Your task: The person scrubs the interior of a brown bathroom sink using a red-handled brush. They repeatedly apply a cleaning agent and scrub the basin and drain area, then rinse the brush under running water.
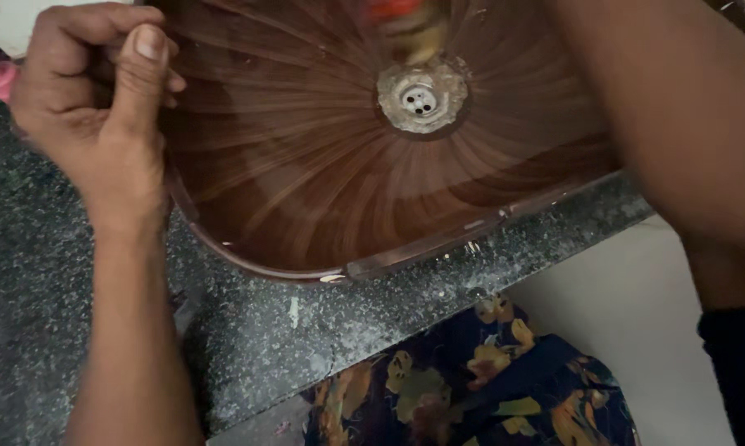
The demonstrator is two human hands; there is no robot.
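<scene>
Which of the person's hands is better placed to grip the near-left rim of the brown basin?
Left. The left hand already rests closed at the brown basin's left rim. Only the right forearm shows, crossing the far right side; that hand is out of view.

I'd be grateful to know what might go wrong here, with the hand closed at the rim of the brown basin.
The left hand is closed at the rim of the brown basin, so its grip may slip if the glossy surface is wet. The right forearm crosses the bowl, hiding its hand and part of the view. A blurred red-and-yellow thing hangs above the drain and could fall onto it.
</scene>
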